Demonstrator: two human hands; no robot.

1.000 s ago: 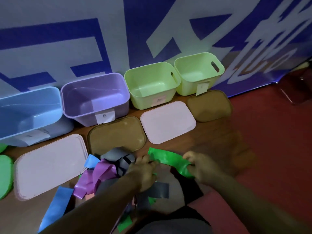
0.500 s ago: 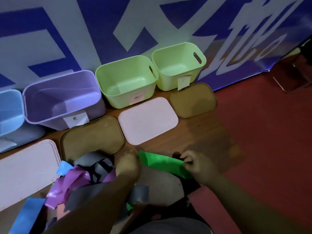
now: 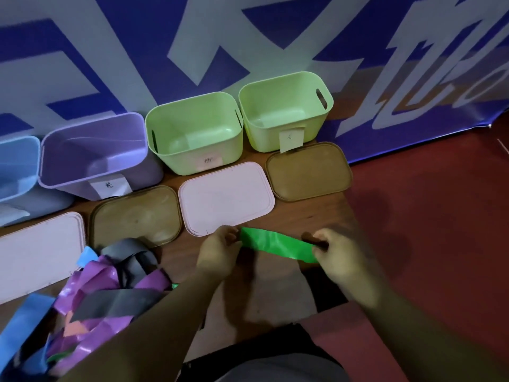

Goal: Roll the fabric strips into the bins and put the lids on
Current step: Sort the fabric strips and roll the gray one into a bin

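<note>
A green fabric strip (image 3: 278,245) is stretched between my hands above the wooden floor. My left hand (image 3: 220,250) pinches its left end and my right hand (image 3: 340,253) pinches its right end. Behind them stand two open light-green bins (image 3: 192,158) (image 3: 321,117), a purple bin (image 3: 91,161) and part of a blue bin (image 3: 16,164), all with nothing inside. Lids lie flat in front of the bins: a pink lid (image 3: 225,197), two brown lids (image 3: 308,172) (image 3: 135,216) and a pink lid (image 3: 38,252) at the left.
A heap of purple, grey and blue fabric strips (image 3: 104,293) lies at the lower left. A blue-and-white banner (image 3: 248,45) rises behind the bins. Red floor mat (image 3: 440,216) spreads to the right.
My view has swung to the right, so the bins and lids sit further left. Both hands have lifted the green strip a little and pulled it out straight between them.
</note>
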